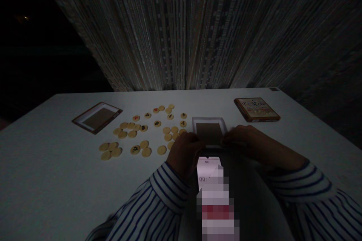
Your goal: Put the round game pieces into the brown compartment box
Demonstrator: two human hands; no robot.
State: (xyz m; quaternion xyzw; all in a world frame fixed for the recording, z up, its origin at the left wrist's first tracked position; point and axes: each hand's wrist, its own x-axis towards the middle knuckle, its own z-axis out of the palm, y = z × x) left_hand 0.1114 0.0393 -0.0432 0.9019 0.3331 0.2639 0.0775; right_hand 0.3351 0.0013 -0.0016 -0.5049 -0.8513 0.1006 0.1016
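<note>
A shallow open box (209, 132) with pale walls and a brown bottom lies in front of me. My left hand (185, 152) is closed at its near left corner, and my right hand (244, 140) is closed at the near right side. Left of the box, several round wooden Chinese chess pieces (157, 123) are spread over the white table. Some show red or black characters, others a plain face. A few pieces lie partly behind my left hand. Just below the box glows a phone (207, 165) with timer digits on its screen, partly blurred out.
Another open box part (97, 117) rests at the far left of the white table (65, 158). At the right lies a box lid (256, 109) with printed writing and brown edges. Behind the table's far edge hangs a string curtain (181, 37). The room is dim.
</note>
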